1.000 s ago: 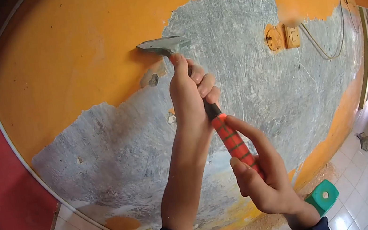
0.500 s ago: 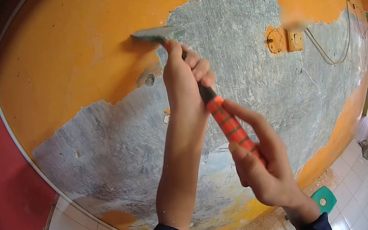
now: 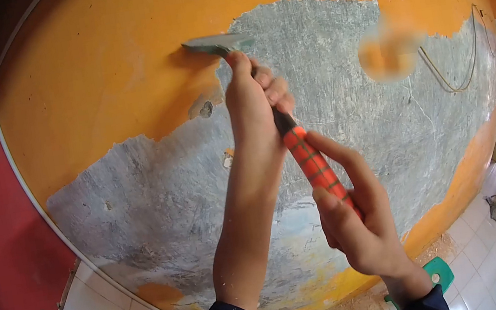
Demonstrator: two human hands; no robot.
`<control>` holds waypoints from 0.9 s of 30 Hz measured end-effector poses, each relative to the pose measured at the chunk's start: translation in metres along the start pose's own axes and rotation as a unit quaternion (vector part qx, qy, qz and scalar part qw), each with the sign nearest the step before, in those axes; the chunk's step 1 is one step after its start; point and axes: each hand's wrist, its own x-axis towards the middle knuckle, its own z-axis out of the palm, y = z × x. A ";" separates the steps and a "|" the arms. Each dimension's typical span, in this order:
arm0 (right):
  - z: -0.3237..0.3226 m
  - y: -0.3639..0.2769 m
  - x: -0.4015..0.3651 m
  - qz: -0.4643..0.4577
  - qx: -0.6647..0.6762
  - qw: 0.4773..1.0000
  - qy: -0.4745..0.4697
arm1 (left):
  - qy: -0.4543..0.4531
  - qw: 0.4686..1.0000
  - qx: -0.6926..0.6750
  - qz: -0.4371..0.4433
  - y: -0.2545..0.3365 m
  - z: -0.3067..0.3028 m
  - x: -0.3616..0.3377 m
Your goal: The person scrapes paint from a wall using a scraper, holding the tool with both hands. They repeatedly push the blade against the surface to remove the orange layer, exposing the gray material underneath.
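An orange wall (image 3: 90, 82) with a bare grey patch (image 3: 336, 58) is shown. Against it, at the patch's upper left edge, 1 scraper (image 3: 317, 167) is held tilted: its neck is clenched by the left fingers (image 3: 273, 90), its red grip by the right fingers (image 3: 348, 159).

Dark-lined red-orange handle (image 3: 315, 165), orange paint (image 3: 199, 2) at twelve o'clock, streaky grey patch (image 3: 332, 72) at two, red wall (image 3: 4, 236) at nine
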 end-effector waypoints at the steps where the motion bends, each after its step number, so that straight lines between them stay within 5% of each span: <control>1: -0.001 0.001 0.003 -0.001 -0.001 1.000 -0.005 | 0.000 1.000 0.006 -0.009 -0.002 -0.003 -0.002; 21: -0.003 0.001 0.014 -0.010 -0.037 0.999 -0.003 | -0.025 1.000 -0.011 0.012 0.002 0.004 0.011; 27: 0.006 0.068 -0.053 0.025 -0.053 0.998 0.024 | 0.040 0.999 -0.009 -0.026 -0.033 -0.055 -0.060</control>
